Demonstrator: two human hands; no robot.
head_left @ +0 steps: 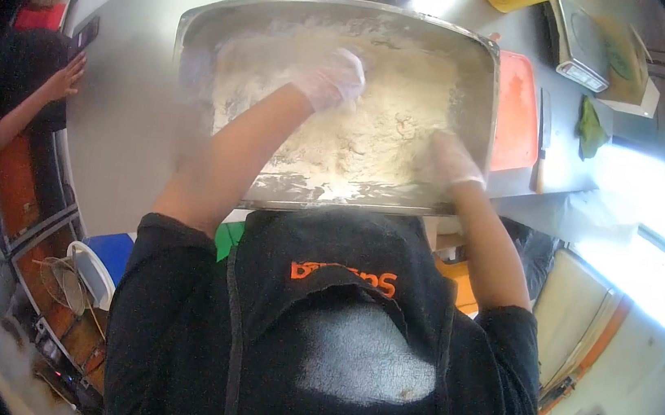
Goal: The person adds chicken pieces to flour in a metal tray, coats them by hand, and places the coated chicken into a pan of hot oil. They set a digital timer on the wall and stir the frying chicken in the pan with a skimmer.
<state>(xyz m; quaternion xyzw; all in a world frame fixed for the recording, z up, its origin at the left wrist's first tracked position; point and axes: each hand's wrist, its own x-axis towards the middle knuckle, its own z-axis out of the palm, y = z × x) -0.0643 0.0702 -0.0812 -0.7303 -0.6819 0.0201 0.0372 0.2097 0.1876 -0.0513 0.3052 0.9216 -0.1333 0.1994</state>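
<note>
We have both gloved hands inside a deep metal pan (pixel 476 101), over a bed of white flour (pixel 393 104). The pan stands on the metal table (pixel 155 3), right in front of our apron (pixel 344 250), and the flour spreads across most of its floor. Our left hand (pixel 335 79) is toward the far side, our right hand (pixel 451 157) low by the right wall. Blur and powder hide the fingertips, so we cannot tell whether the fingers of either hand are apart, together or closed on something. Near the right hand the flour looks lumpy; whether anything lies under it, we cannot tell.

We judge the step in hand to be working the flour by hand. The next move likely calls for loose, low strokes that bring the flour inward, clear of the rim, so that none spills.
</note>
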